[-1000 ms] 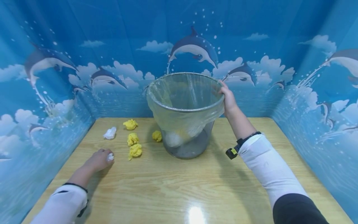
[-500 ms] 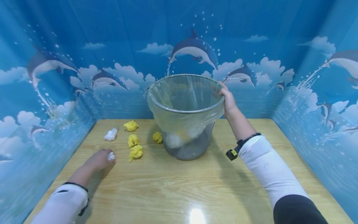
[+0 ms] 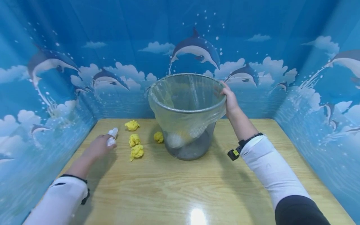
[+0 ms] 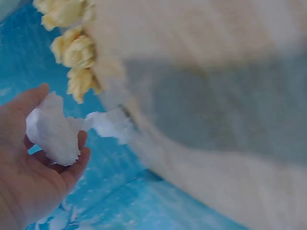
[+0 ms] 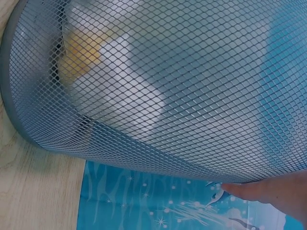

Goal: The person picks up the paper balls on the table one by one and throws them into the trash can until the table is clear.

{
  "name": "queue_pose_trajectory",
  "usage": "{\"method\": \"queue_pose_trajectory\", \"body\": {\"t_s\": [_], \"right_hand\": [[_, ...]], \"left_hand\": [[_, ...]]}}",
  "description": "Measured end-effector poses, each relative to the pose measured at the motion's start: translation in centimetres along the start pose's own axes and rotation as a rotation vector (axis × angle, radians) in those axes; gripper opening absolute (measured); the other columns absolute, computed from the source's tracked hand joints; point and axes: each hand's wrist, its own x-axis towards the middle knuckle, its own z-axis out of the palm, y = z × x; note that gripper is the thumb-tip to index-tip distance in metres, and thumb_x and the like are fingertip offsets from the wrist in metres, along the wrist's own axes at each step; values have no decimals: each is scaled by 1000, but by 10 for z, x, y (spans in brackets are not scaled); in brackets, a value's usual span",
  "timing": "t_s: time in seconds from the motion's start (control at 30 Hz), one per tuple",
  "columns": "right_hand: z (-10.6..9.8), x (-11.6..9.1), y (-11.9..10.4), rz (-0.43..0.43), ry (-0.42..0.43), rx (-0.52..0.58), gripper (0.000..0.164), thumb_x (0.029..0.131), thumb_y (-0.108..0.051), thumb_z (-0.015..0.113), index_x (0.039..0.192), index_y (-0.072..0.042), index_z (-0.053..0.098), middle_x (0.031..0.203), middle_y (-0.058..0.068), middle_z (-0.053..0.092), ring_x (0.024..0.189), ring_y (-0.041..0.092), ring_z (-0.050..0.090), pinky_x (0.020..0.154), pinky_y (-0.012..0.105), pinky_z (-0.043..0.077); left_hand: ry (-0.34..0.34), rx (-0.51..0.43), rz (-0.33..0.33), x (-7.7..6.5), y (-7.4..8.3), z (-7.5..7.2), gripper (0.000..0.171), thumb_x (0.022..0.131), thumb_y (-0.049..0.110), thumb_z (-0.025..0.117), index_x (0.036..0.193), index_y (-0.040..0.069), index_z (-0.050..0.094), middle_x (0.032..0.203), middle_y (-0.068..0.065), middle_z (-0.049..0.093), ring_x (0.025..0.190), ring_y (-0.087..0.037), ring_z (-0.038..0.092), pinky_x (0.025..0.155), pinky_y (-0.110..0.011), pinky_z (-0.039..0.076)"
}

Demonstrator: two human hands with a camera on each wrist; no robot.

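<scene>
White paper wad (image 3: 111,142): crumpled, held in left hand (image 3: 98,146). Second white wad (image 3: 113,132): just beside it; contact unclear. Mesh bin (image 3: 197,150): grey, upright, gripped by right hand (image 3: 230,99); translucent bag (image 3: 170,118) overhangs its top.

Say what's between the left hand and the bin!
In the head view, three yellow paper balls lie between the left hand and mesh wastebasket, a fourth farther back.

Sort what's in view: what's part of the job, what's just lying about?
Job, as I read it:
White wad in the left hand
Second white wad just beyond it
Lined mesh bin, held by the right hand
Four yellow wads, probably: untouched, but yellow shows inside the bin

Just around:
Table
Dolphin backdrop
Black right-wrist gear
</scene>
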Motion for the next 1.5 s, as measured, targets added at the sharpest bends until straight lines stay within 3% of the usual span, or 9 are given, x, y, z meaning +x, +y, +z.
{"method": "queue_pose_trajectory", "body": {"t_s": [0.17,0.33,0.7,0.87,1.13,1.4,1.5], "right_hand": [[0,-1,0,1,2,-1,74,88,-13,26,157,-25,6,164,-3,3,144,26,25,91,28,39],[0,0,-2,-3,7,-4,74,87,-12,26,157,-25,6,164,-3,1,141,24,24,93,30,36],[0,0,-1,22,6,-21,72,89,-16,26,157,-28,7,164,-4,2,140,25,26,89,28,37],[0,-1,-1,16,14,-1,73,88,-14,26,157,-28,7,163,-3,3,136,26,31,85,25,39],[2,0,-1,-9,-14,32,75,87,-12,25,157,-24,4,163,0,5,144,28,25,100,33,34],[1,-1,-1,7,1,16,74,87,-12,25,157,-26,7,163,0,8,143,27,27,91,26,39],[2,-1,-1,11,1,15,73,88,-13,26,157,-26,7,163,-1,5,142,28,28,91,26,40]], "left_hand": [[20,-28,-2,8,16,-30,61,96,31,56,132,-16,43,127,-43,44,113,-56,46,91,-64,42],[26,-14,-29,17,29,-57,69,98,42,50,140,-11,37,137,-40,36,124,-57,36,99,-67,33],[88,-9,-43,32,62,-98,74,97,50,48,145,-5,33,143,-37,31,128,-55,32,102,-68,30],[142,-28,-29,36,82,-114,70,97,49,48,144,-2,36,140,-34,36,123,-51,40,96,-67,37],[169,-29,-7,45,115,-135,75,97,54,43,150,2,28,148,-32,31,131,-50,35,103,-66,32],[194,-52,27,55,144,-152,72,98,54,42,151,7,28,150,-27,32,133,-47,35,103,-64,35],[209,-65,42,59,153,-156,70,98,53,43,150,8,32,146,-25,38,128,-45,41,99,-62,40]]}}
